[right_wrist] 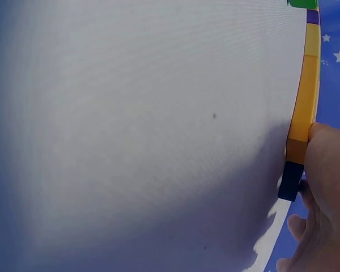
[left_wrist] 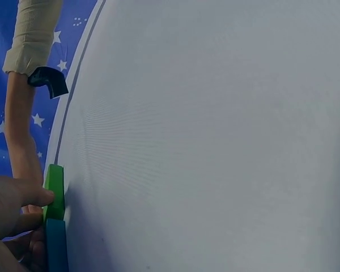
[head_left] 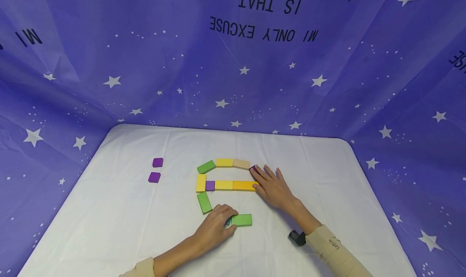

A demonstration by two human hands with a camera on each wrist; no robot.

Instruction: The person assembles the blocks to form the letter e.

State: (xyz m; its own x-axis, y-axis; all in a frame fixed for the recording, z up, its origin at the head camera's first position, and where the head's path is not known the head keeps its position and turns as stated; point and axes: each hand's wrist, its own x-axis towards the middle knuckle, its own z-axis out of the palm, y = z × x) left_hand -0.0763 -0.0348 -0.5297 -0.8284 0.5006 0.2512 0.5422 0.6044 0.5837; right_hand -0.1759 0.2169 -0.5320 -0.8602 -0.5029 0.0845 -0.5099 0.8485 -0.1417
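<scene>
My left hand (head_left: 216, 226) is at the near row, finger and thumb pinching the left end of a green block (head_left: 242, 220). A blue block (head_left: 228, 221), mostly hidden under that hand, adjoins it; the left wrist view shows the thumb against the green block (left_wrist: 55, 192) with the blue block (left_wrist: 56, 243) end to end. My right hand (head_left: 274, 190) has its fingers extended. Its fingertips touch a dark purple block (head_left: 252, 169), partly covered, while the thumb rests at the right end of an orange block (head_left: 244, 186). The right wrist view shows a dark block (right_wrist: 290, 181) beyond the orange one.
Yellow (head_left: 224, 163), tan (head_left: 241, 163) and green blocks (head_left: 206, 166) form the far curve. Another yellow block (head_left: 201, 182) and a green block (head_left: 204, 202) form the left side. Two purple blocks (head_left: 157, 162) lie apart at left on the white tabletop (head_left: 109, 212).
</scene>
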